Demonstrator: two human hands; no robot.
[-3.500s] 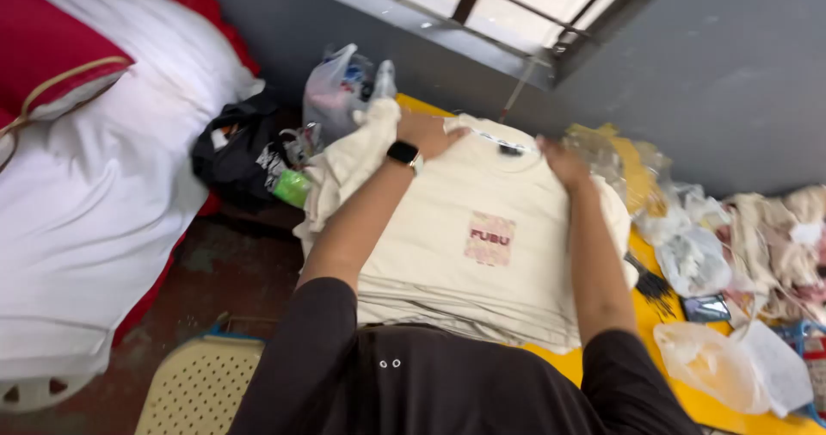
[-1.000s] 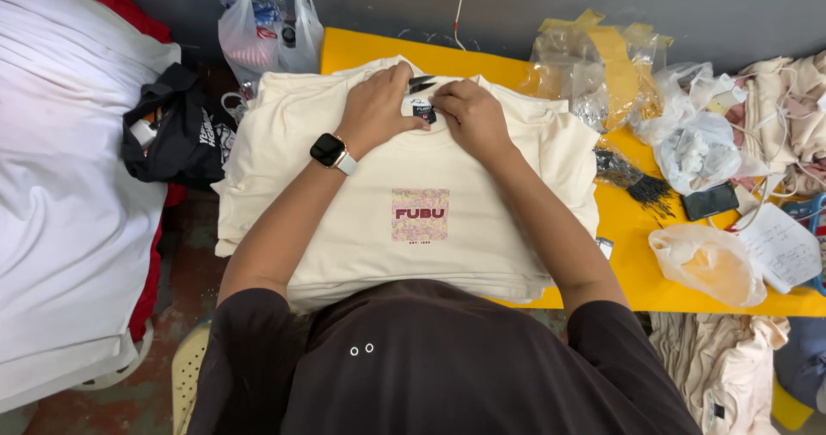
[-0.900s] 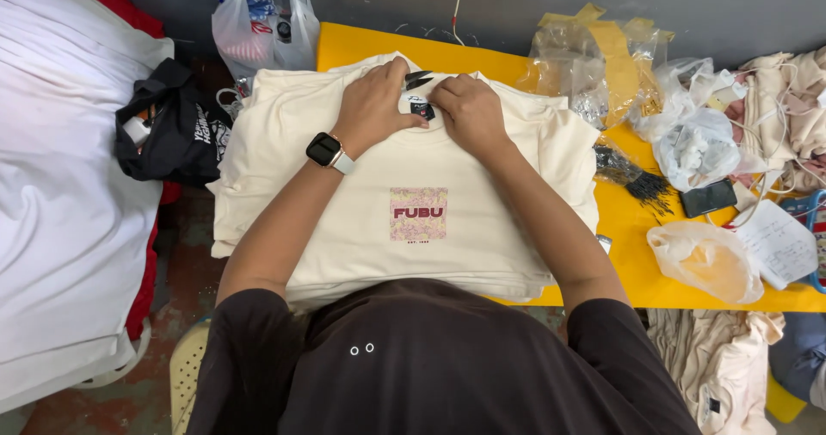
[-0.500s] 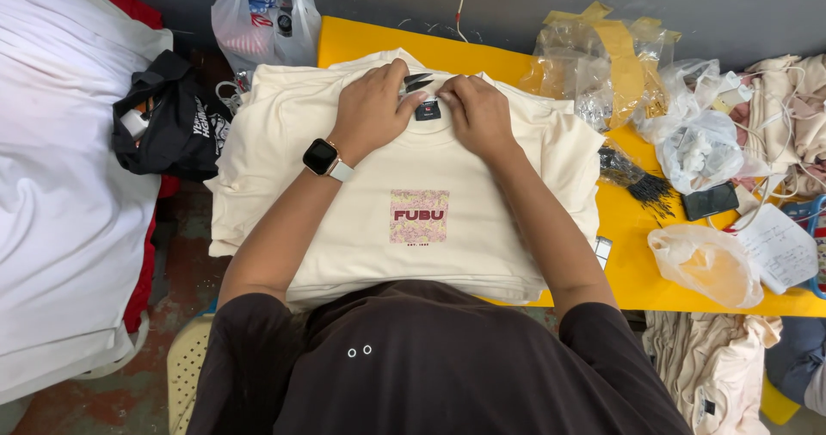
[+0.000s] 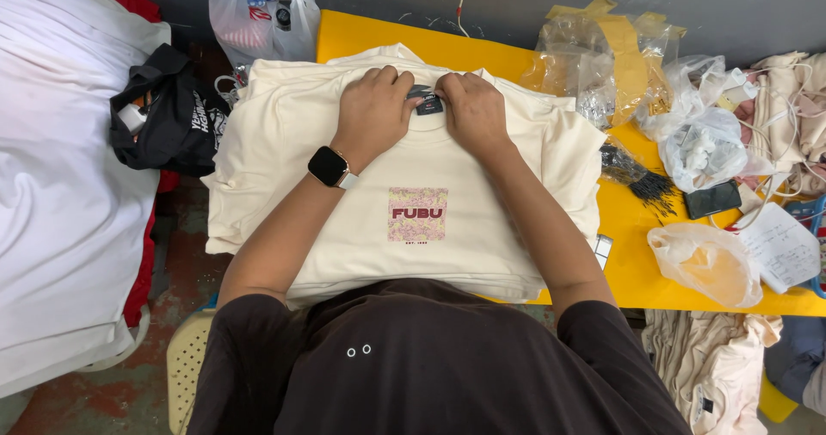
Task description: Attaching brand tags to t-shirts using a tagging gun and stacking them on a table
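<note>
both hands at the collar of a cream tee (image 5: 413, 228), which lies face up on top of a stack of same-colour tees (image 5: 258, 185) on a yellow table (image 5: 361, 37). left hand (image 5: 372, 112) rests palm down on the tee, fingers curled, tips at the dark neck label (image 5: 426, 101); smartwatch (image 5: 330, 166) on that wrist. right hand (image 5: 473, 112) sits just beside it on the other side of the label, fingers bent, tips touching the label edge. both hands look to be pinching or pressing at the label, but can't tell if either really grips it, since the fingertips hide the contact. tee has a small square pink print (image 5: 418, 215) mid-chest, and its lower hem reaches the table's near edge by the person's dark shirt. stack overhangs the table's left side. left of the table: a black bag (image 5: 168, 117) and white bedding (image 5: 60, 185). a white plastic bag (image 5: 262, 13) stands at the table's far left corner. right of the stack: clear plastic wrap w/ yellow tape (image 5: 602, 56), a bundle of black tag pins (image 5: 645, 185), a bag of white stuff (image 5: 705, 147), a dark phone (image 5: 712, 199), a paper note (image 5: 779, 246), and a bag w/ orange contents (image 5: 710, 263). more cream garments (image 5: 796, 108) at far right.
</note>
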